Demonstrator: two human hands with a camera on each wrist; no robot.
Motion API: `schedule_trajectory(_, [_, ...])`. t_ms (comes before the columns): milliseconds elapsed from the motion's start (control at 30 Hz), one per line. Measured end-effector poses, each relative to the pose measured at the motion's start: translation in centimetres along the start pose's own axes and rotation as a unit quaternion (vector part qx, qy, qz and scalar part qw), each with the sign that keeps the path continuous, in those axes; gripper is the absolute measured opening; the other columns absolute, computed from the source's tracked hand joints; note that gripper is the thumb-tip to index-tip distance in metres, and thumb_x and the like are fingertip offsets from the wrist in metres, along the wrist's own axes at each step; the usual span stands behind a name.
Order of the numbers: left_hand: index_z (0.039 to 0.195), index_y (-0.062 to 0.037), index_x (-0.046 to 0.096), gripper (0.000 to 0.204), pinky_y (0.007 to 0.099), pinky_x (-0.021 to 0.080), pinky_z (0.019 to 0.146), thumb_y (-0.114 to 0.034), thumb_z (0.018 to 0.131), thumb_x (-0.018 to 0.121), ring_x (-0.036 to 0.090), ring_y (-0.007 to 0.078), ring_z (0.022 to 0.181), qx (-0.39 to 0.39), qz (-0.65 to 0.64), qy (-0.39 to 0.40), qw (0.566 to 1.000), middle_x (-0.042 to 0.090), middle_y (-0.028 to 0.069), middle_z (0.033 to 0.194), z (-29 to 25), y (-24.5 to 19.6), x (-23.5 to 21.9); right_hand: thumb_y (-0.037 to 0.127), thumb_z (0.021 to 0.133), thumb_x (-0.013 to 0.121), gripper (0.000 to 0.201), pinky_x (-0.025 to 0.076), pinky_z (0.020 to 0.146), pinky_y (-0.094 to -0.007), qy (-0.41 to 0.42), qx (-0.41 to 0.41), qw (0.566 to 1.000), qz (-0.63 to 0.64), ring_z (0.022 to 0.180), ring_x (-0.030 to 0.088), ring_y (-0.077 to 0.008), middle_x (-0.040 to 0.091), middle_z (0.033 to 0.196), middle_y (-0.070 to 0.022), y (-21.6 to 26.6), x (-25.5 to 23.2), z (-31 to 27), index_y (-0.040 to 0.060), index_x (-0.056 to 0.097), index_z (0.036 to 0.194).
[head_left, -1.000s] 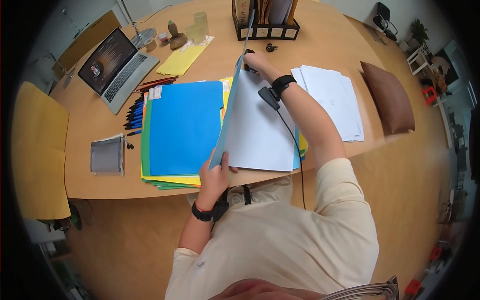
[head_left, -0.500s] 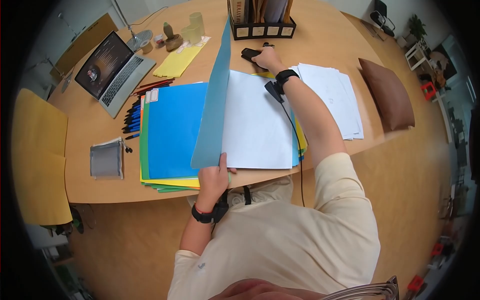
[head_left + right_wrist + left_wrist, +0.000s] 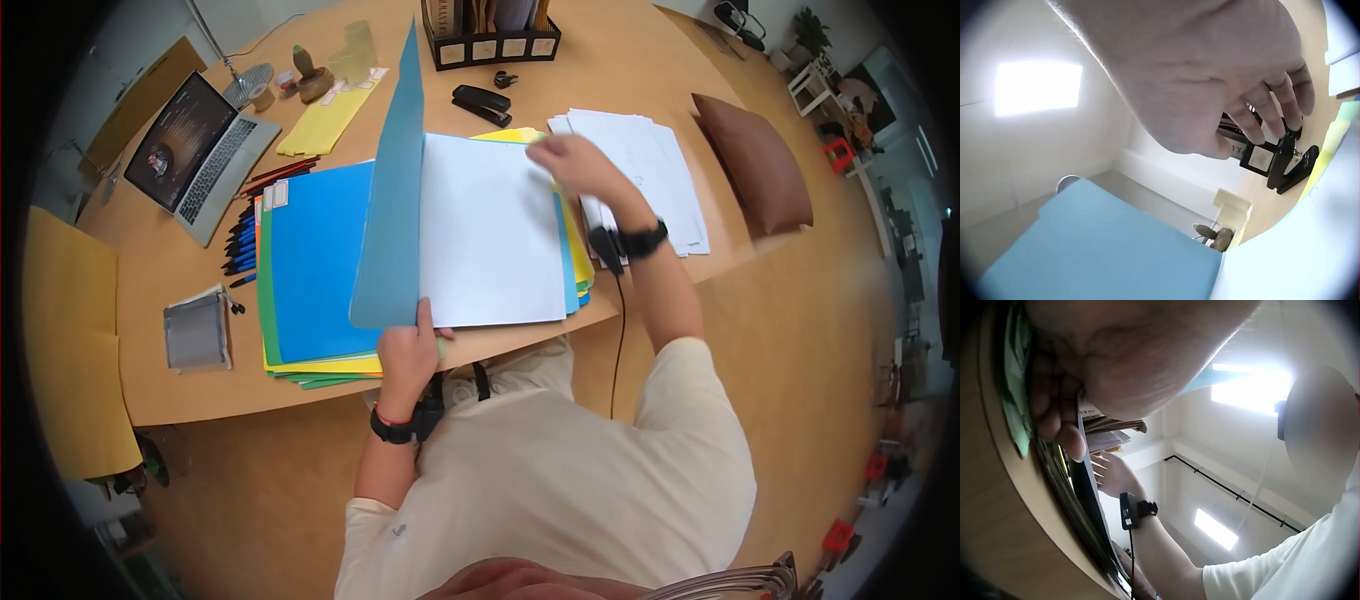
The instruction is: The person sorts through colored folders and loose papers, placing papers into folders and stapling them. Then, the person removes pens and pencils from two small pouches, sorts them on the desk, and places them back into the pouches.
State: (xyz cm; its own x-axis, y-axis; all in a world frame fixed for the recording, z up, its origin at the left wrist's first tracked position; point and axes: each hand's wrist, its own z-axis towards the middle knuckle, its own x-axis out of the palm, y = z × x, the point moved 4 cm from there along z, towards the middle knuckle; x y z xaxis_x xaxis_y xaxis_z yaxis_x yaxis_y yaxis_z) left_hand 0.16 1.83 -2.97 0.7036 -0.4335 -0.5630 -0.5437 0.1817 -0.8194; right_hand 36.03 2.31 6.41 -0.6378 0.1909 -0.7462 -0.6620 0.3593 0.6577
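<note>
At lower centre the left hand (image 3: pixel 406 358) pinches the light-blue folder (image 3: pixel 393 220), apparently steadying it; the right hand (image 3: pixel 583 168), upper right, is loose-fingered, empty.

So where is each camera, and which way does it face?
Head: on the head, facing forward and down at the desk; left hand, right hand, shirt show.
Left wrist: on that wrist, facing past its hand to the right arm and ceiling.
Right wrist: on that wrist, facing past its hand to stapler and flap.
Head shows stapler and flap too.
</note>
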Motion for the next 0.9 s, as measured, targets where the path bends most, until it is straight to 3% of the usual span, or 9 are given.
schedule_trajectory(67, [0.089,-0.0019,0.073,0.042,0.0452,0.055,0.07,-0.03,0.112,0.052,0.07,0.0348,0.071,-0.003,-0.009,-0.01,1.0,0.075,0.0055,0.07,0.1,0.1,0.2,0.04,0.103,0.066,0.046,0.058,0.094,-0.0413,-0.011,-0.051,0.999,0.0,0.102,0.075,-0.0336,0.078,0.113,-0.0231,-2.5,1.7,-4.2,-0.0011,0.077,0.121])
schedule_trajectory(100, [0.088,-0.0014,0.072,0.042,0.0461,0.055,0.07,-0.03,0.112,0.052,0.07,0.0361,0.07,-0.005,-0.013,-0.014,1.0,0.075,0.0075,0.069,0.1,0.3,0.3,0.035,0.104,0.067,0.044,0.056,0.098,-0.0376,0.02,0.051,0.998,0.036,0.108,0.074,-0.0296,0.078,0.117,-0.0215,-1.8,2.0,-7.0,-0.0021,0.075,0.126])
schedule_trajectory(200, [0.097,0.0013,0.071,0.037,0.0491,0.055,0.07,-0.029,0.111,0.055,0.069,0.0404,0.069,0.007,0.146,-0.026,0.989,0.073,0.0159,0.071,0.6,2.5,0.9,0.03,0.099,0.072,0.042,0.054,0.105,-0.0451,0.011,-0.04,0.999,0.002,0.12,0.069,-0.0422,0.073,0.13,-0.0254,-2.7,4.3,-11.2,-0.0006,0.074,0.128])
schedule_trajectory(300, [0.113,0.0061,0.067,0.031,0.0415,0.053,0.064,-0.024,0.11,0.062,0.07,0.031,0.061,0.066,0.082,-0.119,0.987,0.071,0.0142,0.07,0.3,0.9,0.7,0.025,0.097,0.074,0.04,0.047,0.116,-0.0468,-0.078,-0.127,0.986,-0.075,0.137,0.058,-0.0437,0.065,0.145,-0.0259,-3.2,6.3,-13.9,-0.0003,0.075,0.127])
schedule_trajectory(400, [0.136,0.005,0.062,0.038,0.044,0.055,0.069,-0.021,0.107,0.063,0.07,0.0361,0.07,0.061,-0.012,-0.057,0.996,0.073,0.0223,0.088,0.1,-0.6,0.1,0.025,0.098,0.073,0.04,0.04,0.122,-0.0469,-0.082,-0.104,0.991,-0.011,0.146,0.049,-0.0446,0.056,0.155,-0.0258,-4.1,7.2,-13.9,0.0001,0.075,0.129])
schedule_trajectory(600, [0.135,0.0029,0.066,0.039,0.0282,0.047,0.064,-0.015,0.102,0.074,0.055,0.0101,0.08,0.222,-0.044,-0.064,0.972,0.065,0.0038,0.084,-1.1,-3.8,-0.8,0.012,0.092,0.071,0.041,0.045,0.117,-0.0487,-0.069,-0.112,0.99,0.058,0.141,0.053,-0.0454,0.06,0.148,-0.0271,-2.4,6.1,-14.3,-0.0014,0.069,0.131])
schedule_trajectory(700, [0.134,0.0023,0.066,0.04,0.0251,0.042,0.062,-0.013,0.099,0.077,0.049,0.0078,0.074,0.057,-0.086,0.006,0.995,0.056,-0.0005,0.079,-0.1,-1.2,-0.7,0.008,0.09,0.069,0.04,0.048,0.112,-0.0494,-0.058,-0.132,0.988,0.048,0.134,0.056,-0.0463,0.062,0.144,-0.0274,-2.0,6.0,-14.2,-0.0017,0.068,0.129])
schedule_trajectory(800, [0.135,0.003,0.065,0.043,0.0233,0.039,0.061,-0.012,0.097,0.078,0.045,0.0064,0.071,0.015,-0.102,-0.018,0.994,0.049,-0.0028,0.076,0.6,-0.1,-0.4,0.008,0.093,0.068,0.037,0.051,0.108,-0.0478,-0.072,-0.224,0.972,0.001,0.128,0.061,-0.0461,0.066,0.139,-0.0272,-1.6,5.6,-13.6,-0.0016,0.068,0.128])
schedule_trajectory(900, [0.132,0.0055,0.065,0.041,0.0241,0.039,0.061,-0.013,0.098,0.077,0.043,0.0066,0.067,0.033,-0.087,-0.039,0.995,0.047,-0.0028,0.074,0.2,-0.6,-0.5,0.011,0.099,0.065,0.034,0.053,0.107,-0.0444,0.043,-0.03,0.985,0.166,0.126,0.065,-0.044,0.069,0.134,-0.0271,-0.2,2.8,-13.4,-0.0015,0.068,0.131])
